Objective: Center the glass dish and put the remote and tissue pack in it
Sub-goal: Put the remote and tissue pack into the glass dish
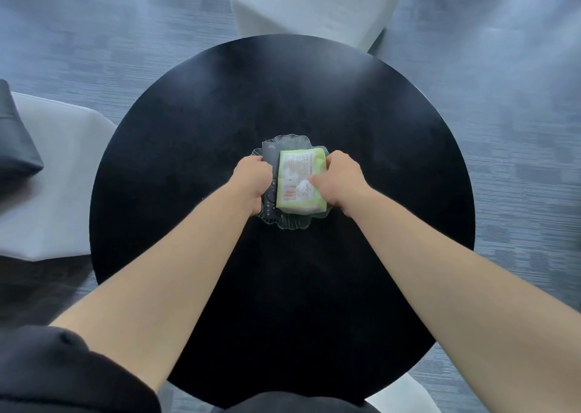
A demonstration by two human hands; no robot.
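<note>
A clear glass dish (290,140) with a wavy rim sits near the middle of the round black table (361,129). Inside it lie a black remote (270,156) on the left and a green and white tissue pack (300,177) on the right, side by side. My left hand (251,181) is curled around the remote's left side. My right hand (341,180) grips the right edge of the tissue pack, with the thumb on top of it. Both hands cover parts of the dish's sides.
A pale grey seat (314,4) stands beyond the table's far edge. Another grey seat (53,177) with a dark cushion (12,139) is at the left. A third seat corner (405,393) shows at the near right. Grey carpet surrounds the table.
</note>
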